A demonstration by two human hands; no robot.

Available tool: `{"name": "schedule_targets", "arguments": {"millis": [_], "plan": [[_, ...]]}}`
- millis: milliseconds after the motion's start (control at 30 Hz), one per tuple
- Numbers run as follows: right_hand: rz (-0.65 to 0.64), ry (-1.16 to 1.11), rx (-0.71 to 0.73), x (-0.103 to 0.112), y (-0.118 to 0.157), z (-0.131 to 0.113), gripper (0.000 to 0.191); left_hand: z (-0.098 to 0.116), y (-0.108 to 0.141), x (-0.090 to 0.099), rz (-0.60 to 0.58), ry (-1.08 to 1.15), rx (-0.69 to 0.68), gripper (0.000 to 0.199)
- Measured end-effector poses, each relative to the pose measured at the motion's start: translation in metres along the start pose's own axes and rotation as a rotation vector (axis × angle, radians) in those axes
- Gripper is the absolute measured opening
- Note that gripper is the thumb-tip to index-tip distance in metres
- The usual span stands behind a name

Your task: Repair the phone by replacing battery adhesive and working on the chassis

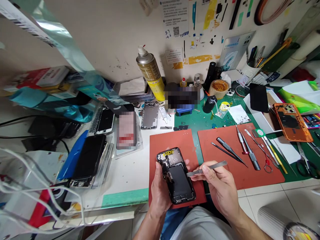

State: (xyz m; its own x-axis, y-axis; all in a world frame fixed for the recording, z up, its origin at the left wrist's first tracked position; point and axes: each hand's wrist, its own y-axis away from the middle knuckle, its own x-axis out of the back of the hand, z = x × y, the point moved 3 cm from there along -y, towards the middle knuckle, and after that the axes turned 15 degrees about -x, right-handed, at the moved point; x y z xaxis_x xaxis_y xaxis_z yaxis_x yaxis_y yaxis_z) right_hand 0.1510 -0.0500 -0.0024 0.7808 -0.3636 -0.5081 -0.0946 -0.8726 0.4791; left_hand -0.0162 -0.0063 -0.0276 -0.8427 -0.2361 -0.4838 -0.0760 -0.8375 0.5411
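An opened phone (178, 180) lies tilted over the left red mat (157, 143), its battery and inner parts facing up. My left hand (159, 188) grips it by the left side, with fingertips showing at its right edge. In my right hand (220, 183) is a pair of metal tweezers (215, 165), pinched between thumb and fingers. The tweezers' tip points left and meets the phone's right edge beside the battery; whether it touches cannot be made out.
Tweezers, picks and a screwdriver lie on the right red mat (212, 156). Scissors (303, 163) and an orange phone shell (292, 121) are at the right. More phones, a yellow spray can (152, 75) and white cables (50, 190) stand or lie around.
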Motion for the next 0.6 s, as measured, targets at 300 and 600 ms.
{"name": "schedule_targets", "arguments": {"millis": [300, 600], "plan": [[0.178, 0.345, 0.154, 0.003, 0.016, 0.002, 0.024, 0.002, 0.006, -0.006, 0.0, -0.108, -0.208, 0.09], [-0.037, 0.041, -0.013, 0.007, -0.005, -0.007, 0.023, 0.015, -0.004, 0.002, -0.014, -0.377, -0.5, 0.082]]}}
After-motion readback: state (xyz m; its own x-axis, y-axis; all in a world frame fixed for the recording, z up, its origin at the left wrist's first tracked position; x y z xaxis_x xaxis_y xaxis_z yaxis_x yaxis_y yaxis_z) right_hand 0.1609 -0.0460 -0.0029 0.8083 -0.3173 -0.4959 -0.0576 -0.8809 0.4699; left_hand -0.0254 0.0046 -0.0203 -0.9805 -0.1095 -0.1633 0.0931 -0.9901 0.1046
